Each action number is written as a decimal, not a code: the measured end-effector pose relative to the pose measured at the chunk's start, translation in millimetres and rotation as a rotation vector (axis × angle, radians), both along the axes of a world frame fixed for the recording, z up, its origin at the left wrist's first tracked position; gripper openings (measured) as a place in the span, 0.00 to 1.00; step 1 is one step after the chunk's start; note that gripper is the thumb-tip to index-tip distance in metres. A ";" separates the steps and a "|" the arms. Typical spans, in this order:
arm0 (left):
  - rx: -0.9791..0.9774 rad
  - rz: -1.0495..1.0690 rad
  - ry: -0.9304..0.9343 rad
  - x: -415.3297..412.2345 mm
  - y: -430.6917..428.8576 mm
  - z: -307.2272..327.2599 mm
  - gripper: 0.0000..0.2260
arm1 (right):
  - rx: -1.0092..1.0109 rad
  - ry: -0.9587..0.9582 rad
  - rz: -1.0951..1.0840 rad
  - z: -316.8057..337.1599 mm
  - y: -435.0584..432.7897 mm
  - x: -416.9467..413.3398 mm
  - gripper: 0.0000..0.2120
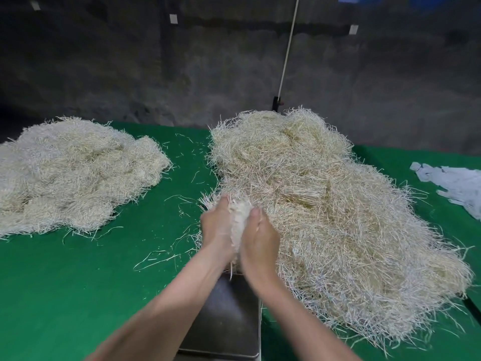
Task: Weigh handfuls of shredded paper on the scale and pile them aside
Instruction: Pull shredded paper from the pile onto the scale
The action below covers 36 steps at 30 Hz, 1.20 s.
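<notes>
Left grip (217, 227) and right grip (260, 241) clasped the handful of shredded paper (239, 217) at the heap (325, 217)'s 8 o'clock edge, just 12 o'clock of the scale (229, 321). It looked light, springy and prone to shedding, best cupped from both sides.

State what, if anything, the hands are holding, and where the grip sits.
A handful of shredded paper, clasped between both hands: left hand on its left side, right hand on its right, above the scale.

A green cloth (78, 282) covers the table. Beyond its far edge stands a rough, dark grey wall (130, 74) bearing small white tags (173, 18). A white rod (288, 48) rises from a black clamp (276, 103), far centre-right.
</notes>
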<state>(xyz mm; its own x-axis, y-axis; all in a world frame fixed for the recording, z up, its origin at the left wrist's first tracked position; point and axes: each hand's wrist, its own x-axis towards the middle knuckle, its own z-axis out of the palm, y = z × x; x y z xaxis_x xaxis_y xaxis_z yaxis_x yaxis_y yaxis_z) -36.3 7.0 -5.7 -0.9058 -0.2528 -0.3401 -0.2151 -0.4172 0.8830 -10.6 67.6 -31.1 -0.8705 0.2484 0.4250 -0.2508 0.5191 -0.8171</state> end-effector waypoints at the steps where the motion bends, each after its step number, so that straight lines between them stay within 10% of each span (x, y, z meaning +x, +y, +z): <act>1: 0.009 0.046 0.019 -4.2 -3.4 3.1 0.13 | -0.008 0.055 -0.004 -2.6 -7.5 5.9 0.20; 10: -0.208 -0.067 0.039 9.1 -4.7 -13.5 0.28 | -0.266 -0.182 0.175 0.3 29.9 -9.2 0.06; 15: -0.480 0.038 0.285 4.6 -3.0 -7.1 0.23 | -0.249 -0.245 0.408 10.6 18.4 -4.9 0.20; 19: -0.034 -0.192 0.036 13.1 -2.4 -1.2 0.38 | -0.604 -0.275 0.222 14.8 21.5 -15.4 0.18; 26: 0.129 -0.013 -0.017 2.9 -4.7 -4.1 0.14 | 0.164 0.152 0.080 -15.9 7.9 10.2 0.07; 32: -0.121 -0.072 0.011 21.0 12.7 -21.2 0.33 | -0.119 -0.025 0.023 3.6 30.3 -15.3 0.17; 36: -0.059 -0.048 0.101 5.1 -0.6 -6.5 0.23 | 0.065 0.095 0.064 -4.4 -5.3 12.2 0.17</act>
